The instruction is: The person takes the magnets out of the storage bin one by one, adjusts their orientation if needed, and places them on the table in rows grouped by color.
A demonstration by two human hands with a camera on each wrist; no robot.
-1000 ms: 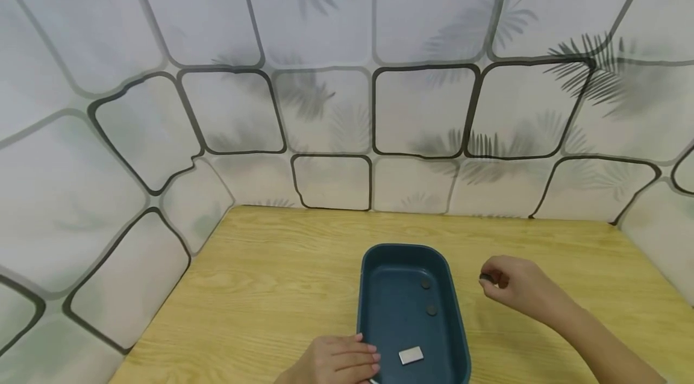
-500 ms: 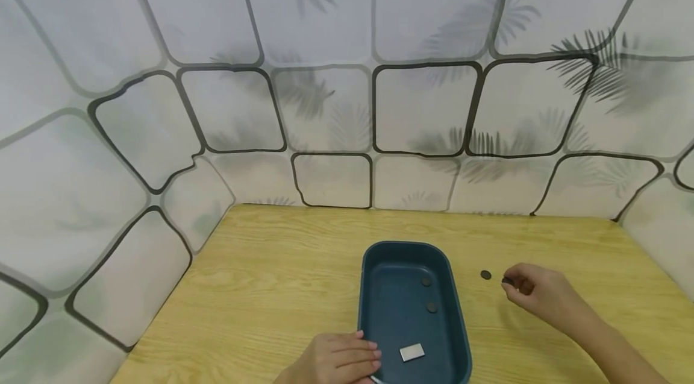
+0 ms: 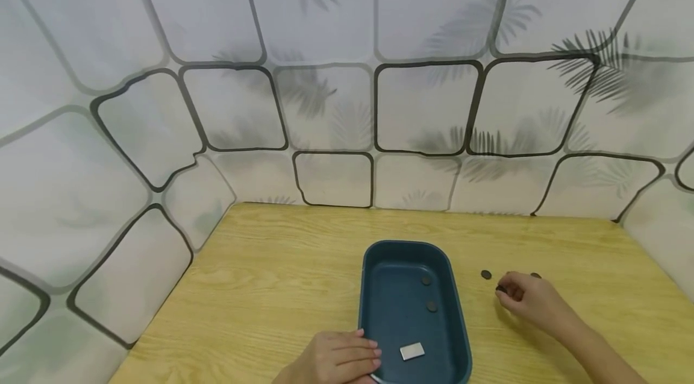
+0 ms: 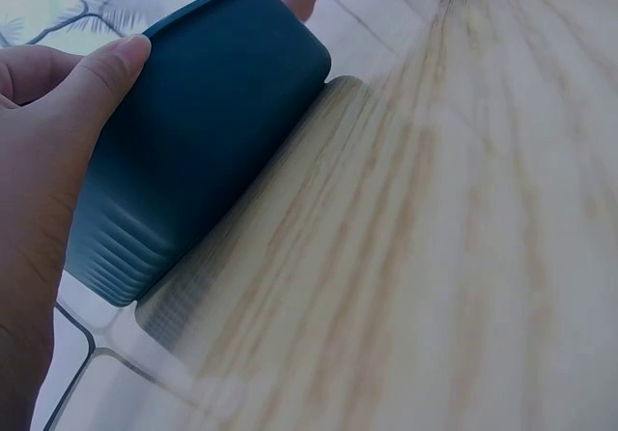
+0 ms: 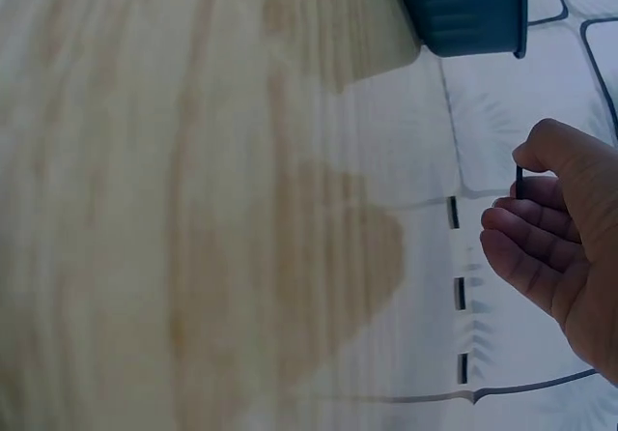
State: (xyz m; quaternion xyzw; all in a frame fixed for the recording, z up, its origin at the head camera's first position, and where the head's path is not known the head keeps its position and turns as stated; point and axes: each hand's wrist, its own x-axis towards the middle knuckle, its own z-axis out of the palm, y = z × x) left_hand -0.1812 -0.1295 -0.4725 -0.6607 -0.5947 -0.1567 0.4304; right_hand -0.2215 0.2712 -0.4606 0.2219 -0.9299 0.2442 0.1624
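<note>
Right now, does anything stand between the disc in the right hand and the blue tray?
Only the raised tray wall facing the held disc. One loose disc on the table lies close, but off the direct line.

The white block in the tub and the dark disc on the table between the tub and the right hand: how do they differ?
The white block is pale and rectangular; the dark disc is nearly black and round. In the head view, the block looks larger than the disc. The block lies inside the tub; the disc lies on the table. Both lie flat, unheld.
</note>
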